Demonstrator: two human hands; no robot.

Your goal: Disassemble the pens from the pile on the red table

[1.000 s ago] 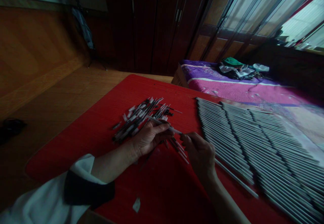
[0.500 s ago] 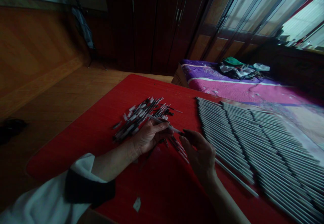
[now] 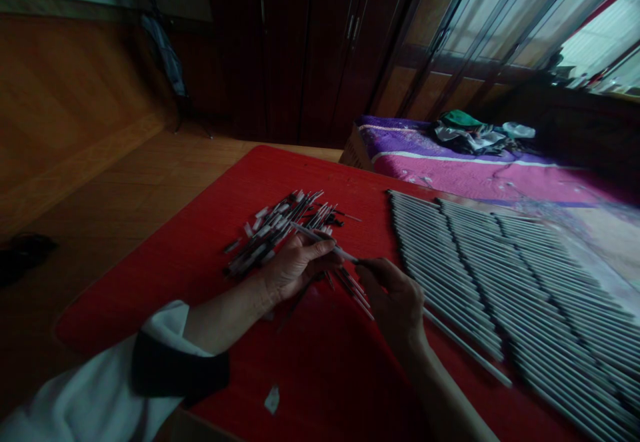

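My left hand (image 3: 303,260) is closed around a slim, pale pen-like stick (image 3: 345,254), which points towards my right hand. The thumb and fingers of my right hand (image 3: 395,295) pinch its dark near end. Behind my left hand lies a loose pile of thin sticks (image 3: 270,232) with dark and whitish parts. A few more thin sticks (image 3: 356,292) lie under and between my hands. To the right, many similar grey sticks with dark ends (image 3: 450,269) lie side by side in overlapping rows. One single stick (image 3: 470,349) rests at the near edge of those rows.
Everything lies on a red table (image 3: 200,229). A small pale scrap (image 3: 272,399) is near its front edge. Beyond it stands a bed with a purple and pink cover (image 3: 450,172) with a heap of clothes or bags (image 3: 470,132). Dark wardrobes (image 3: 300,49) line the back.
My right fingers have closed more tightly on the dark end of the stick. My left hand keeps its hold almost unmoved, and the view has shifted slightly.
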